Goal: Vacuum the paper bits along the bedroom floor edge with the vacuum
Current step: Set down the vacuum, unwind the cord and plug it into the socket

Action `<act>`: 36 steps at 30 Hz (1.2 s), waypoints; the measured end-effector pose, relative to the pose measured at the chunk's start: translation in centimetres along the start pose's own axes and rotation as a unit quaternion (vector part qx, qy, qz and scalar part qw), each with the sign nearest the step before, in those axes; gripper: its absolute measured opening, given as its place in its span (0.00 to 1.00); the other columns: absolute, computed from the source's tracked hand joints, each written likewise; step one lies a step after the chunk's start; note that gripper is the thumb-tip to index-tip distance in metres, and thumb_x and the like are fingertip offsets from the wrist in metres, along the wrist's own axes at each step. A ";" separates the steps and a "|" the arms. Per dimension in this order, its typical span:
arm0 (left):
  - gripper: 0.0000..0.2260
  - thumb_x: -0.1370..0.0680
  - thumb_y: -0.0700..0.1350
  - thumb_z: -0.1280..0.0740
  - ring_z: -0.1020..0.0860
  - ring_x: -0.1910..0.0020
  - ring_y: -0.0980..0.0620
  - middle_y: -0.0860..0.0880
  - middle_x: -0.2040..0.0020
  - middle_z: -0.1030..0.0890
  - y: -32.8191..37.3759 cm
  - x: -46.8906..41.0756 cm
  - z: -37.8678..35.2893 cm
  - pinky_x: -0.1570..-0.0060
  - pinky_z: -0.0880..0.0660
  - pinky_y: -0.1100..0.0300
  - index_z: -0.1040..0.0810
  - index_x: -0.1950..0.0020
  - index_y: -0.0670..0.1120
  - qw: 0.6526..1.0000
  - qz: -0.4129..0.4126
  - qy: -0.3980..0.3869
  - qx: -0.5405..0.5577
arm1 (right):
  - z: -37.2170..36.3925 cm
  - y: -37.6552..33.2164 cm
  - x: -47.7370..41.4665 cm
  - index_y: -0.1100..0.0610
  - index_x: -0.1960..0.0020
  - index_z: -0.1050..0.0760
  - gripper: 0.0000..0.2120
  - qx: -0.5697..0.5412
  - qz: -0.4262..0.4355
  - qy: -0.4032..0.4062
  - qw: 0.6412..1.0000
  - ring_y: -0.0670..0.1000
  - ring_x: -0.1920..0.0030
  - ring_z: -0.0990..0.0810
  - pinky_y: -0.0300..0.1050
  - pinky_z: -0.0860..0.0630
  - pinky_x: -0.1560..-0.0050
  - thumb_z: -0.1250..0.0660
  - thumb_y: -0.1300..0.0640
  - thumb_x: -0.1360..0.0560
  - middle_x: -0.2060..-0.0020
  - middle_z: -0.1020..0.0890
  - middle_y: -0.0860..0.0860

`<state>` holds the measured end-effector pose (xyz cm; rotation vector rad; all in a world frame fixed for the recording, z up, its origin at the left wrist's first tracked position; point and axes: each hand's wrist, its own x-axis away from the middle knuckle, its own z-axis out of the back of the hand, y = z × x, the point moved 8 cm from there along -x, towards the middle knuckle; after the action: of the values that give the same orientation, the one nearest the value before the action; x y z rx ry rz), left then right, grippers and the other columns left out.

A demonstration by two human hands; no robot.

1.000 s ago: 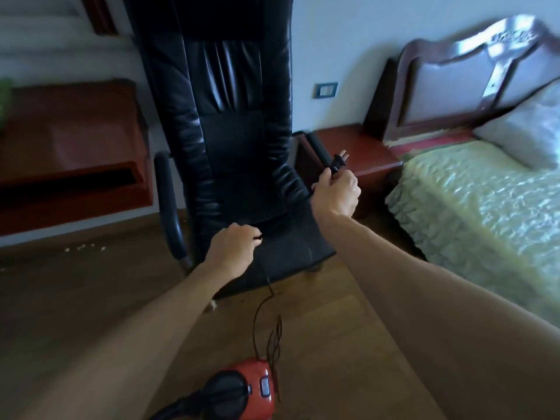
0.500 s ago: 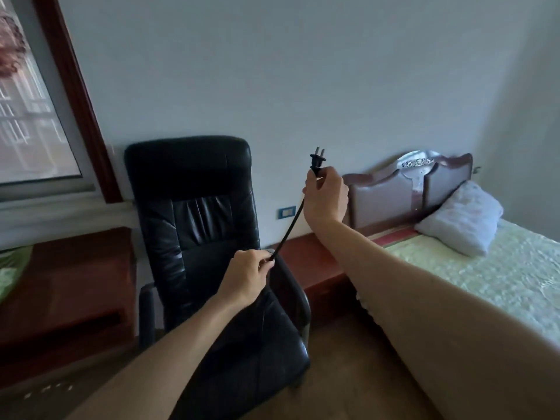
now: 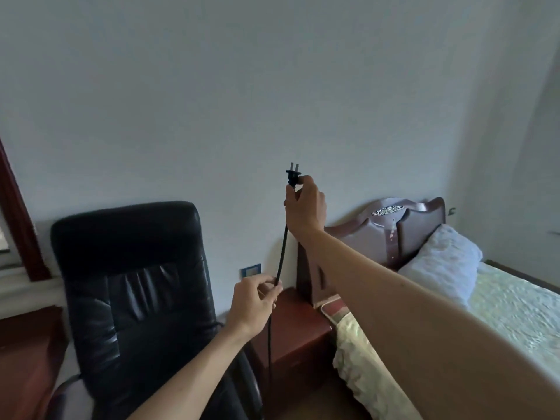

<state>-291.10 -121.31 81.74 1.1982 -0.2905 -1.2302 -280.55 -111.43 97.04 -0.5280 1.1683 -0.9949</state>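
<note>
Your right hand (image 3: 304, 204) pinches the plug (image 3: 292, 176) high before the wall, your left hand (image 3: 253, 301) grips its cord (image 3: 281, 256) near the wall socket (image 3: 251, 270); the vacuum is out of frame, unplugged, all vacuuming seemingly ahead

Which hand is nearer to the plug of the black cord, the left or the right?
Right. The right hand pinches the plug itself, with the prongs pointing up. The left hand holds the cord lower down, well below the plug.

Bed (image 3: 331, 309): pale textured cover (image 3: 515, 316) spread over it.
Pillow (image 3: 439, 268): on the cover, against the wooden headboard (image 3: 394, 225).
</note>
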 end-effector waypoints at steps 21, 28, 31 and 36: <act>0.14 0.22 0.35 0.31 0.20 0.67 0.50 0.45 0.57 0.26 5.8 -4.1 -13.1 0.64 0.17 0.47 0.24 0.39 0.48 0.988 -0.010 -0.134 0.081 | 8.3 8.1 -8.6 0.57 0.39 0.29 0.10 0.010 -0.033 0.015 0.999 0.63 0.55 0.18 0.60 0.21 0.50 0.41 0.54 0.18 0.54 0.18 0.61; 0.14 0.22 0.36 0.30 0.19 0.67 0.51 0.44 0.55 0.25 4.8 -7.1 -15.8 0.62 0.17 0.47 0.24 0.41 0.50 0.983 -0.009 -0.164 0.082 | 8.1 10.3 -11.1 0.57 0.41 0.27 0.08 0.001 -0.024 0.021 0.999 0.63 0.59 0.17 0.60 0.21 0.53 0.39 0.56 0.19 0.60 0.17 0.58; 0.14 0.22 0.37 0.30 0.19 0.67 0.52 0.43 0.54 0.25 3.9 -8.6 -17.7 0.62 0.17 0.46 0.25 0.41 0.51 0.980 -0.001 -0.176 0.095 | 7.5 12.0 -13.0 0.57 0.43 0.26 0.08 -0.003 -0.024 0.023 0.999 0.62 0.60 0.17 0.60 0.20 0.54 0.37 0.56 0.19 0.62 0.17 0.57; 0.13 0.22 0.37 0.31 0.19 0.68 0.51 0.44 0.56 0.25 1.6 -12.8 -20.4 0.63 0.17 0.46 0.25 0.43 0.53 0.975 0.008 -0.187 0.118 | 4.7 15.3 -17.5 0.57 0.45 0.24 0.08 -0.006 -0.024 0.036 0.999 0.61 0.62 0.17 0.60 0.20 0.56 0.35 0.54 0.21 0.64 0.17 0.57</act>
<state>-280.14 -99.93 79.77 1.1553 -0.7413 -1.4343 -271.63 -89.53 95.52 -0.5345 1.2302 -1.0554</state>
